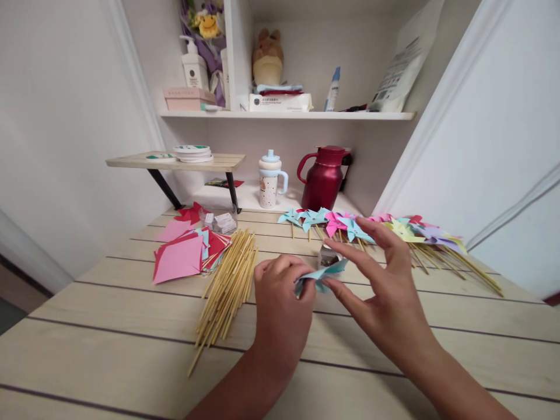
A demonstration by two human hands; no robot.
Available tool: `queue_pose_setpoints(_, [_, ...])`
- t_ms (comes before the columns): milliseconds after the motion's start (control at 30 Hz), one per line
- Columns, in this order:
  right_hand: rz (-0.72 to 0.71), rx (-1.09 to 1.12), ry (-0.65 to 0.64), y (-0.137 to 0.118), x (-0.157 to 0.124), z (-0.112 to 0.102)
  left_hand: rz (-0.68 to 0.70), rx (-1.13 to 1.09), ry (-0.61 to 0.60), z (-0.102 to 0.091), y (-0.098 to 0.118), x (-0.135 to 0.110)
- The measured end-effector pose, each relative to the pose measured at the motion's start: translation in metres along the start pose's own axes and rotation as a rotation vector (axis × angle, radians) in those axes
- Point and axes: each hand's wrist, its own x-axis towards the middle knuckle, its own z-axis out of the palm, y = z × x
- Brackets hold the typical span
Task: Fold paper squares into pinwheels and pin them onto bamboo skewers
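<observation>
A light blue sheet of folded paper (326, 273) is pinched between the thumb and fingers of my left hand (282, 291). Part of the paper is hidden behind those fingers. My right hand (385, 286) is at the paper's right end, thumb and fingers spread apart. Its thumb tip is close to the paper's edge; I cannot tell whether they touch. Just behind the paper stands a small open box (327, 254) with small dark contents too blurred to name. Left of my left hand lies a pile of thin wooden sticks (230, 286).
Finished paper pinwheels on sticks (405, 230) lie along the back right. Coloured paper squares (179, 261) are stacked at the left, near small white packs (225, 222). Behind stand a red jug (322, 181), a lidded cup (269, 184) and a small raised shelf (166, 165).
</observation>
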Motion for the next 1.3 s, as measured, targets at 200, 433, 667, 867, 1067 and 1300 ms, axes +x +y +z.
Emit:
queue_pose_setpoints(200, [-0.072, -0.059, -0.057, 0.003, -0.001, 0.002, 0.328, 0.309, -0.022, 0.001, -0.004, -0.005])
queue_pose_setpoints(433, [0.154, 0.186, -0.119, 0.005, -0.001, 0.0, 0.361, 0.338, 0.028, 0.001, -0.002, -0.005])
queue_pose_setpoints(667, [0.932, 0.867, -0.201, 0.019, 0.004, 0.007, -0.116, -0.084, 0.178, -0.008, -0.002, 0.006])
queue_pose_setpoints(867, [1.001, 1.028, -0.047, 0.023, 0.003, 0.012, -0.523, -0.371, -0.054, -0.006, -0.002, 0.005])
queue_pose_setpoints(1067, [1.0, 0.996, -0.103, 0.011, 0.003, 0.015, -0.537, -0.348, -0.237, -0.004, -0.005, 0.003])
queue_pose_setpoints(1300, [0.997, 1.009, -0.167, 0.004, 0.003, 0.017, -0.579, -0.402, -0.211, 0.0, -0.013, 0.002])
